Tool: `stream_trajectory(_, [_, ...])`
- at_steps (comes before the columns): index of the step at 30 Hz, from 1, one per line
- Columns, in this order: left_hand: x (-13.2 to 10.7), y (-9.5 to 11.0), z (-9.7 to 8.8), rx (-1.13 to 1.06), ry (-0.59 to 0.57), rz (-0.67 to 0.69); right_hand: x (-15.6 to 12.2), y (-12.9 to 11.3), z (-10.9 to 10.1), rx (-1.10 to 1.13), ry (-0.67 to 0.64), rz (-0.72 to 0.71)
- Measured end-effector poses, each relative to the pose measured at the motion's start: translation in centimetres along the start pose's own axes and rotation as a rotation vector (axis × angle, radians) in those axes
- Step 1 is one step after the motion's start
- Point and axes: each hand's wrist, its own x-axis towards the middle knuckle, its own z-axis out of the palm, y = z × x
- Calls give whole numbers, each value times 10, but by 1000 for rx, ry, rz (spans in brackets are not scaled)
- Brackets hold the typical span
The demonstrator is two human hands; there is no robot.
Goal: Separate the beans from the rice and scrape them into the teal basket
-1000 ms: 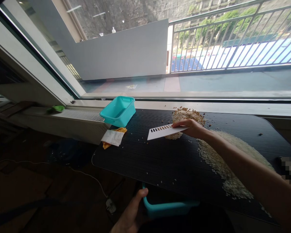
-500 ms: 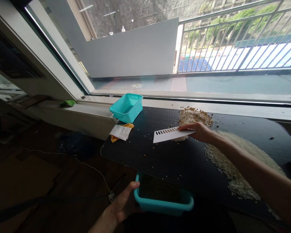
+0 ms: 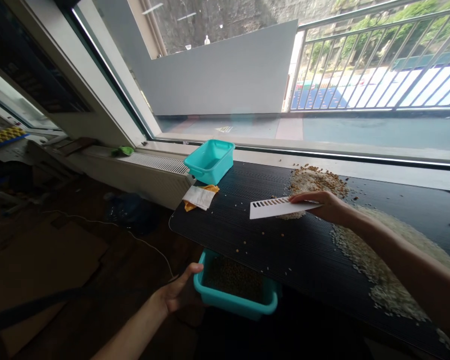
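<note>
My left hand (image 3: 182,290) grips the left end of a turquoise plastic bin (image 3: 234,302), thumb over its rim. The bin is just below the table's near edge and holds many small brown grains or beans (image 3: 234,277), dim in shadow. Above the table, my right hand (image 3: 320,204) is closed on a white slotted plastic strip (image 3: 272,210). Just behind the strip lies a mixed pile of white rice and orange-brown beans (image 3: 315,182), partly hidden by the hand. My right forearm passes over a larger spread of white rice (image 3: 405,240).
A second turquoise bin (image 3: 212,162) stands at the far left of the black table (image 3: 217,230), against the sill. Before it lies a folded white cloth (image 3: 200,196) on a yellow one. Stray beans and rice dot the tabletop. A radiator (image 3: 153,172) runs left under the window.
The view has shifted, so table things appear further right. The bin in my left hand has moved left along the table edge. My right hand still holds the strip by the mixed pile.
</note>
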Motion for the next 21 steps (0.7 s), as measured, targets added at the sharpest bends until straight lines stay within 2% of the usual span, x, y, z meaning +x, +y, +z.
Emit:
stream_trajectory(5, [-1,3,0,9,-52,-27,0,-4,-1,-10,-5,3])
stream_trajectory(21, [1,3,4,-11,-43,-28,1,-1,0,-6,0,-8])
